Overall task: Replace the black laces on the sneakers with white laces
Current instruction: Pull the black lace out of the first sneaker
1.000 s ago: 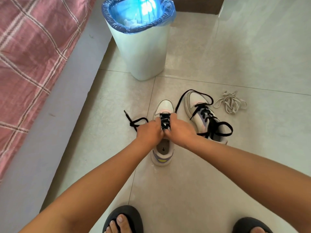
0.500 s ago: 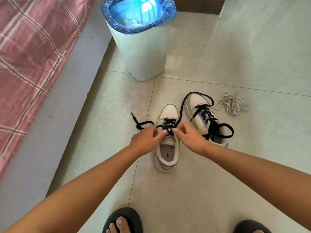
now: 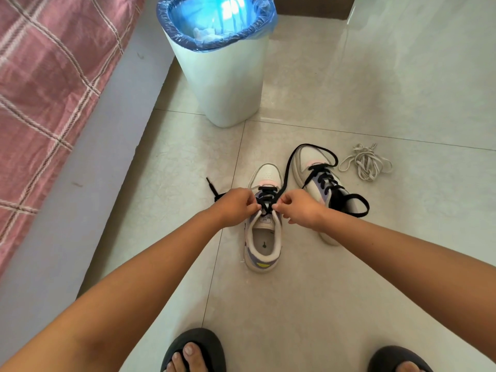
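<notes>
- Both hands pinch now: left hand (image 3: 236,206) and right hand (image 3: 300,208) are closed on the black lace (image 3: 265,200) at the upper eyelets of the near sneaker (image 3: 264,237), fingertips nearly meeting over the tongue.
- Head view, the only one: that sneaker stands on the tiled floor (image 3: 349,291), heel toward the person, toe pointing away at the bin (image 3: 222,76), so its long axis runs straight out from the grip.
- One loose lace end trails left past the left hand; the other loops right over the second sneaker (image 3: 316,183), which is laced in black.
- White laces (image 3: 366,162) lie bundled beyond that shoe, well apart, nearer the right hand.
- My call: unthreading works row by row toward the toe, away from the body.
</notes>
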The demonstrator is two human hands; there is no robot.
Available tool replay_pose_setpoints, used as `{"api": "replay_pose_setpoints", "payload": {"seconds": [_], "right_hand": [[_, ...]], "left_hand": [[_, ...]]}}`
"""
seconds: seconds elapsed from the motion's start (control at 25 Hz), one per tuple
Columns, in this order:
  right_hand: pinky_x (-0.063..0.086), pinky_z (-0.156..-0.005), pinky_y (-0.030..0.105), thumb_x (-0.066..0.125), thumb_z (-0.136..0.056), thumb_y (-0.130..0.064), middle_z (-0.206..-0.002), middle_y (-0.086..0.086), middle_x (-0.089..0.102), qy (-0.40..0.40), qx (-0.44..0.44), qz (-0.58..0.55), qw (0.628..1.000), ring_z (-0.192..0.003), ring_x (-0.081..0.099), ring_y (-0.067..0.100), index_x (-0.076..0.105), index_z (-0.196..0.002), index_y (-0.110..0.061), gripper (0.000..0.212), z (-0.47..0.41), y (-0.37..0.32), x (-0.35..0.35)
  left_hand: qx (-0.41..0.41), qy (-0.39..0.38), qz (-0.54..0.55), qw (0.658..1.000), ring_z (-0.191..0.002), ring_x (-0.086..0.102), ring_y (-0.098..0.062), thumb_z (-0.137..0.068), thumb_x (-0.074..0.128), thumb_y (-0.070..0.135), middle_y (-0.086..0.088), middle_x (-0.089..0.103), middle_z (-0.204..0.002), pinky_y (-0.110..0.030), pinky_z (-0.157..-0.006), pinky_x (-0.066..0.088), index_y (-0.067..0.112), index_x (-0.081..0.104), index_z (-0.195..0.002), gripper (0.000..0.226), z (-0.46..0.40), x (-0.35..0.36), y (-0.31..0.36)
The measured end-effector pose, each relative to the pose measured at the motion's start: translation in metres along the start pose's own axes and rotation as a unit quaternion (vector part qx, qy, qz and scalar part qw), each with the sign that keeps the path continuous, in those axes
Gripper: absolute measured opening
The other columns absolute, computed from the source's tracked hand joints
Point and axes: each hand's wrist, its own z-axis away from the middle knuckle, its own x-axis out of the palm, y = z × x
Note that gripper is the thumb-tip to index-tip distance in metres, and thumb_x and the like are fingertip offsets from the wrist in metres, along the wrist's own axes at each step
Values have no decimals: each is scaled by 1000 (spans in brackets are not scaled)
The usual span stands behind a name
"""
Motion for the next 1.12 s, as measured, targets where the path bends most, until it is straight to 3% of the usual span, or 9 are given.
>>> {"api": "replay_pose_setpoints", "payload": {"seconds": [0.16, 0.4, 0.52, 0.64, 0.76, 0.88, 0.92, 1.0, 1.12], "right_hand": [[40, -55, 27, 65, -83, -31, -77, 1, 50, -4, -13, 67, 998, -66, 47, 13, 40, -94, -14, 33, 7, 2, 12], [35, -58, 32, 60, -80, -16, -72, 0, 43, 26, -30, 97, 994, -63, 40, 16, 32, -77, -21, 28, 9, 6, 17], [35, -56, 31, 60, -81, -18, -73, 0, 46, 38, -29, 91, 995, -63, 42, 15, 35, -79, -20, 25, 10, 6, 20], [34, -55, 30, 59, -81, -19, -72, -1, 45, 33, -34, 104, 993, -63, 42, 16, 36, -81, -18, 24, 11, 5, 20], [34, -56, 30, 58, -82, -18, -72, -1, 43, 31, -38, 124, 991, -65, 42, 17, 34, -80, -18, 23, 11, 4, 19], [42, -54, 34, 55, -84, -15, -71, 0, 42, 35, -36, 125, 991, -62, 43, 16, 29, -72, -23, 30, 12, 1, 23], [49, -58, 39, 54, -85, -14, -72, 1, 43, 39, -31, 118, 992, -64, 47, 19, 29, -72, -24, 30, 13, 1, 24], [56, -67, 45, 54, -85, -14, -74, 3, 44, 48, -22, 109, 993, -71, 53, 25, 29, -72, -23, 29, 13, 1, 23], [55, -72, 49, 54, -85, -15, -75, 3, 45, 42, -23, 112, 993, -75, 54, 26, 30, -73, -23, 29, 13, 2, 22]], "left_hand": [[60, 15, -98, 993, -81, 50, -21, -92, 50, 16, -12, 57, -96, -30, -69, 38, 10, 49, -88, 7, 0, 2, 6], [103, 100, -289, 946, -79, 56, -26, -98, 39, 22, -8, 52, -104, -31, -58, 35, 8, 48, -106, 19, -1, 2, -4], [-41, 54, -11, 998, -71, 56, -19, -94, 51, 32, -3, 59, -82, -27, -57, 41, 14, 51, -81, 22, 0, 6, -3], [-88, 19, 173, 981, -66, 59, -13, -89, 60, 26, 0, 58, -69, -21, -53, 44, 15, 52, -72, 22, 5, 7, -3], [-39, 86, -40, 995, -76, 56, -20, -89, 54, 22, -1, 57, -82, -28, -61, 40, 14, 53, -81, 12, 3, 1, -1], [2, 134, -300, 944, -88, 56, -25, -92, 47, 17, -6, 55, -103, -33, -67, 36, 11, 51, -102, 13, -2, 6, 4], [-19, 131, -281, 950, -86, 56, -25, -92, 47, 19, -7, 55, -102, -32, -67, 36, 10, 51, -103, 14, -3, 9, 4], [-141, 78, -40, 986, -75, 55, -23, -91, 49, 30, -7, 56, -87, -28, -61, 37, 10, 52, -93, 20, -2, 10, 9], [-215, -15, 202, 955, -62, 53, -20, -93, 49, 32, -6, 53, -74, -27, -54, 39, 9, 51, -80, 26, -1, 9, 10]]}}
